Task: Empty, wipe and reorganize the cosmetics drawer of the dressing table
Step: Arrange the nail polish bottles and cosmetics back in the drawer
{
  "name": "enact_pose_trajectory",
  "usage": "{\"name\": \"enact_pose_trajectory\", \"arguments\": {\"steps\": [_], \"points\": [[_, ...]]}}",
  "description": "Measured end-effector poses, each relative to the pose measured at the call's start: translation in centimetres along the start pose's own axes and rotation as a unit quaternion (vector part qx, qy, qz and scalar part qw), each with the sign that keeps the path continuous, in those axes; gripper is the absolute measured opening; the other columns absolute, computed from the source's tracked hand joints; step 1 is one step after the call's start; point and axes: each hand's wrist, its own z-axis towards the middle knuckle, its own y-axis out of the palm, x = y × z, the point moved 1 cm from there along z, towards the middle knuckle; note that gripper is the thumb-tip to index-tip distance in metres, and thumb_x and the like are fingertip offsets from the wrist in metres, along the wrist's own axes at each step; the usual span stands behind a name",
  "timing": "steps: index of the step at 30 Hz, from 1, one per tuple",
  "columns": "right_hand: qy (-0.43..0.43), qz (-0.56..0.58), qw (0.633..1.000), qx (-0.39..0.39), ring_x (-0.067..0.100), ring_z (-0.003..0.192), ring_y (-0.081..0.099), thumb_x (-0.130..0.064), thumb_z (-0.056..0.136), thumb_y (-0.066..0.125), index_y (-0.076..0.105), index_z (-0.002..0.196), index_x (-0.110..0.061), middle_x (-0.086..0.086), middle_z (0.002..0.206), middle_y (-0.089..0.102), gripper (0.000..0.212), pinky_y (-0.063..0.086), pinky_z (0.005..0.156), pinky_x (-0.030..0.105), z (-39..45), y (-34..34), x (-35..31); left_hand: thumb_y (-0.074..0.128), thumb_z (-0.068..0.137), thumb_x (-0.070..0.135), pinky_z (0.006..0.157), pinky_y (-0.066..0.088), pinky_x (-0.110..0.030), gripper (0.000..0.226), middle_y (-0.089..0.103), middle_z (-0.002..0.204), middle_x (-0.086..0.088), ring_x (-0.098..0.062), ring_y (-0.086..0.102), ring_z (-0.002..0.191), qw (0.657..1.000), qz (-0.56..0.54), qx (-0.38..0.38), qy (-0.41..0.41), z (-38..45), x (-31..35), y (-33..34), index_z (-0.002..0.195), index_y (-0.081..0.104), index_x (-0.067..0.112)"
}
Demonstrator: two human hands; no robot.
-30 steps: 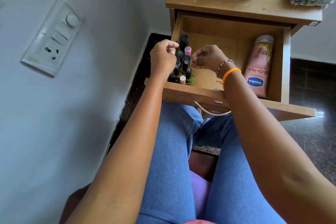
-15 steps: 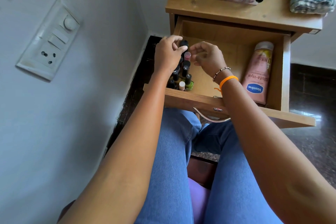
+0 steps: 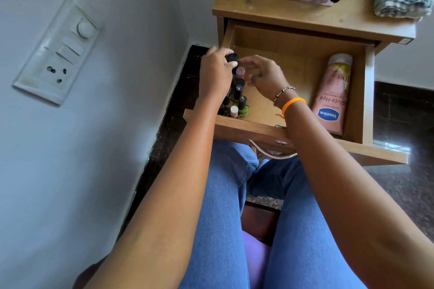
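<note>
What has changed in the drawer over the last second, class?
The left hand moved toward the drawer's back and now grips a black-capped bottle. The right hand stayed beside the bottle row, fingers loosely curled. The lotion bottle and the drawer have not moved.

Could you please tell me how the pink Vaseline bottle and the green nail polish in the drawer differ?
The Vaseline bottle lies flat along the drawer's right wall, alone; the green polish stands upright at the left front among other small bottles. The Vaseline bottle is far larger and pink with a pale cap; the polish is green with a black cap. Both sit in the open drawer, and neither is touched by a hand.
</note>
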Motion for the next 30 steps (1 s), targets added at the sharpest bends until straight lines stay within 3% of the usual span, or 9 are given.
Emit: {"name": "enact_pose_trajectory", "arguments": {"steps": [4,7,9,12,17,21,25,30], "points": [[0.003,-0.014,0.999,0.031,0.016,0.100,0.062,0.013,0.083,0.045,0.063,0.115,-0.012,0.002,0.115,0.066,0.045,0.052,0.091,0.030,0.3,-0.1,0.3,0.060,0.090,0.014,0.072,0.035,-0.009,0.032,0.048,0.089,0.003,-0.006,0.048,0.078,1.000,-0.009,-0.003,-0.004,0.0,0.2,-0.2,0.121,0.061,0.009],[-0.038,-0.034,0.988,0.143,0.013,0.088,0.061,0.009,0.083,0.044,0.068,0.101,-0.007,0.006,0.103,0.069,0.034,0.048,0.083,0.021,0.4,-0.5,-0.1,0.060,0.090,0.014,0.081,0.038,-0.015,0.033,0.046,0.082,0.007,-0.007,0.049,0.082,1.000,-0.023,0.001,-0.003,0.2,0.3,-0.4,0.123,0.060,0.008],[-0.092,-0.016,0.972,0.215,0.020,0.082,0.064,0.006,0.081,0.046,0.069,0.090,-0.006,0.006,0.089,0.068,0.027,0.049,0.078,0.025,1.2,-1.1,-1.3,0.059,0.091,0.014,0.081,0.038,-0.013,0.033,0.049,0.084,0.007,-0.006,0.049,0.084,1.000,-0.026,0.008,0.003,0.4,0.5,-0.6,0.123,0.060,0.008],[-0.145,-0.024,0.954,0.262,0.026,0.082,0.062,0.001,0.079,0.050,0.068,0.085,-0.001,0.010,0.085,0.067,0.018,0.043,0.077,0.025,3.7,-2.3,-4.3,0.053,0.094,0.006,0.072,0.038,0.001,0.029,0.058,0.106,-0.005,-0.001,0.051,0.085,0.998,-0.060,0.019,0.004,1.1,1.0,-0.8,0.122,0.060,0.006],[-0.110,0.030,0.952,0.283,0.027,0.108,0.058,0.000,0.081,0.054,0.059,0.114,-0.001,0.014,0.114,0.061,0.034,0.044,0.096,0.031,9.3,-3.4,-8.9,0.042,0.094,-0.004,0.067,0.044,-0.002,0.032,0.058,0.102,-0.011,-0.008,0.061,0.089,0.990,-0.139,0.029,-0.026,2.6,1.8,-0.9,0.120,0.060,0.003],[-0.089,0.007,0.967,0.237,0.022,0.125,0.046,-0.001,0.078,0.062,0.035,0.137,-0.005,0.011,0.138,0.046,0.065,0.031,0.098,0.020,12.8,-4.0,-11.1,0.046,0.089,-0.004,0.078,0.042,-0.013,0.032,0.057,0.096,-0.014,-0.015,0.057,0.087,0.990,-0.132,0.046,-0.021,3.9,1.7,-1.3,0.115,0.063,0.002],[-0.091,-0.031,0.971,0.217,0.026,0.119,0.050,0.002,0.077,0.060,0.040,0.132,-0.005,0.013,0.129,0.053,0.059,0.034,0.089,0.024,14.8,-3.9,-11.8,0.042,0.088,-0.005,0.082,0.044,-0.021,0.037,0.055,0.093,-0.003,-0.013,0.054,0.087,0.989,-0.137,0.033,-0.041,4.0,1.0,-1.9,0.116,0.063,0.006],[-0.111,-0.050,0.962,0.242,0.027,0.102,0.053,-0.009,0.076,0.067,0.050,0.118,-0.003,0.008,0.110,0.061,0.045,0.034,0.077,0.028,11.4,-4.0,-10.6,0.044,0.093,0.002,0.073,0.044,-0.010,0.029,0.064,0.097,0.000,-0.007,0.059,0.083,0.989,-0.131,0.000,-0.065,3.5,0.2,-1.8,0.110,0.066,0.008]]}}
